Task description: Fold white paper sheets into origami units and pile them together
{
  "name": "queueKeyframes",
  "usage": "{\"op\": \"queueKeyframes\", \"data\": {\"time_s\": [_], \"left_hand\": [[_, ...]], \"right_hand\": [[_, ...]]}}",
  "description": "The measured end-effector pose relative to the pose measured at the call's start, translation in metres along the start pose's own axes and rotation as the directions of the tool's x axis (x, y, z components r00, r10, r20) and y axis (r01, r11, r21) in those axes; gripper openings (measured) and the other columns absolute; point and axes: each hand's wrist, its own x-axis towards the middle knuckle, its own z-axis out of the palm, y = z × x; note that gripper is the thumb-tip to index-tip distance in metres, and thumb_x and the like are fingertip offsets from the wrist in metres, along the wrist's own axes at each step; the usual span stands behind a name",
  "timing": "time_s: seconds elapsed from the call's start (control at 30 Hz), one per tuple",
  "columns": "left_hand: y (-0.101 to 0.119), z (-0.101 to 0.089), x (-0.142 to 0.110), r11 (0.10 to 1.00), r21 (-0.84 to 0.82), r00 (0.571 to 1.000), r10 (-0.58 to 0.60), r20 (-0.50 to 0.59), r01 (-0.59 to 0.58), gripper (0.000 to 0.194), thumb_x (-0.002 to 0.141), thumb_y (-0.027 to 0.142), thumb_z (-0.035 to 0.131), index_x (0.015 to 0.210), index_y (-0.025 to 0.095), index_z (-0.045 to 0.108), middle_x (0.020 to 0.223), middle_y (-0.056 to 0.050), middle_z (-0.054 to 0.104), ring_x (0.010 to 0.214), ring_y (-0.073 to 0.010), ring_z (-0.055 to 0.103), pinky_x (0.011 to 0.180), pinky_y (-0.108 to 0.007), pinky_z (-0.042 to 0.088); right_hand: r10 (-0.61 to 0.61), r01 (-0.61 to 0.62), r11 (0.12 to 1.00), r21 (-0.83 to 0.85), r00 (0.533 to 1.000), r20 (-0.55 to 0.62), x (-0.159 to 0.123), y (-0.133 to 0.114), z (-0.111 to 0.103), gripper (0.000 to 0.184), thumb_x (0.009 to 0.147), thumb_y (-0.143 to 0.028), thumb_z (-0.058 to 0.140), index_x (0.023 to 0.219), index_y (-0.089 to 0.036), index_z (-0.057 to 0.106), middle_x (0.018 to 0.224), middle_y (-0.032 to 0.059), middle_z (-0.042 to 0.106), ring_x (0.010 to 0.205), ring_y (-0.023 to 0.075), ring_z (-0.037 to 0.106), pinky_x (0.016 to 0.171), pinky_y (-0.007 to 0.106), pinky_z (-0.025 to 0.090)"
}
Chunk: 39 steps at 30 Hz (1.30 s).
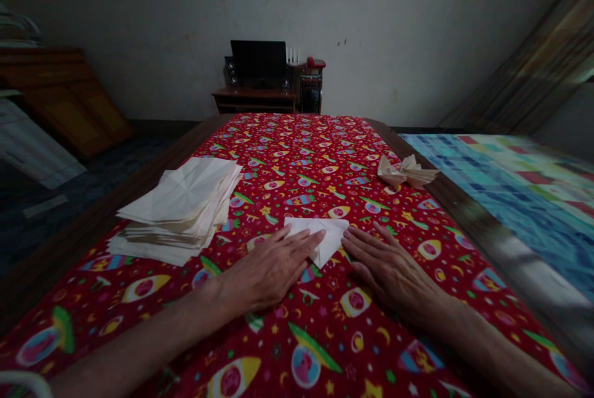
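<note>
My left hand (269, 269) lies flat on the red cloth, its fingertips resting on the left part of a folded white paper (325, 234). The paper forms a rough point toward me. My right hand (390, 273) lies flat just to the right of it, with its fingertips at or near the paper's right edge. Neither hand grips anything. To the left of my left hand sits a loose stack of creased white paper sheets (179, 209). A crumpled, folded tan paper piece (406, 172) lies farther off on the right.
The table's red patterned cloth (297, 150) sits within a dark wooden edge (93, 224). A multicoloured checked bedspread (510, 187) lies beyond the right edge. A low wooden stand (254, 99) holding a dark monitor (258, 62) and speakers stands against the far wall.
</note>
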Motion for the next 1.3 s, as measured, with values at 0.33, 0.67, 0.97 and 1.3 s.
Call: {"op": "queueKeyframes", "data": {"time_s": [0.33, 0.67, 0.97, 1.3], "left_hand": [[-0.007, 0.003, 0.003, 0.996, -0.085, 0.994, 0.013, -0.108, -0.022, 0.042, 0.096, 0.026, 0.036, 0.138, 0.021, 0.035, 0.134, -0.006, 0.053, 0.122, -0.018, 0.05, 0.107, -0.04, 0.033], [-0.05, 0.009, 0.021, 0.943, -0.137, 0.918, -0.328, -0.224, 0.304, 0.056, 0.081, 0.033, 0.064, 0.133, 0.023, 0.046, 0.089, -0.002, 0.061, 0.086, -0.0192, 0.054, 0.08, -0.032, 0.044], [-0.056, 0.003, 0.025, 0.893, -0.156, 0.892, -0.44, -0.102, 0.423, 0.028, 0.074, 0.039, 0.067, 0.088, 0.015, 0.06, 0.09, -0.005, 0.055, 0.089, -0.0216, 0.05, 0.077, -0.033, 0.042], [-0.049, -0.007, 0.03, 0.796, -0.374, 0.863, -0.506, 0.018, 0.475, 0.013, 0.068, 0.029, 0.068, 0.069, 0.017, 0.067, 0.07, 0.002, 0.054, 0.069, -0.0138, 0.053, 0.061, -0.023, 0.037]], "right_hand": [[0.058, -0.046, 0.996, 0.077, 0.986, -0.155, 0.008, 0.0, 0.002, 0.028, 0.095, -0.022, 0.039, 0.114, -0.023, 0.061, 0.118, 0.005, 0.064, 0.114, 0.0215, 0.055, 0.103, 0.05, 0.029], [0.223, -0.201, 0.974, 0.109, 0.937, -0.267, 0.034, 0.029, 0.027, 0.02, 0.088, -0.041, 0.05, 0.092, -0.022, 0.056, 0.083, 0.0058, 0.06, 0.077, 0.0199, 0.054, 0.067, 0.033, 0.043], [0.323, -0.305, 0.944, 0.125, 0.933, -0.16, 0.037, 0.026, 0.019, 0.032, 0.083, -0.048, 0.054, 0.098, -0.019, 0.055, 0.087, 0.0058, 0.057, 0.08, 0.02, 0.053, 0.068, 0.032, 0.043], [0.323, -0.286, 0.928, 0.238, 0.937, -0.133, 0.038, 0.025, 0.018, 0.024, 0.083, -0.044, 0.054, 0.087, -0.02, 0.052, 0.08, 0.0026, 0.056, 0.071, 0.0169, 0.052, 0.061, 0.028, 0.04]]}}
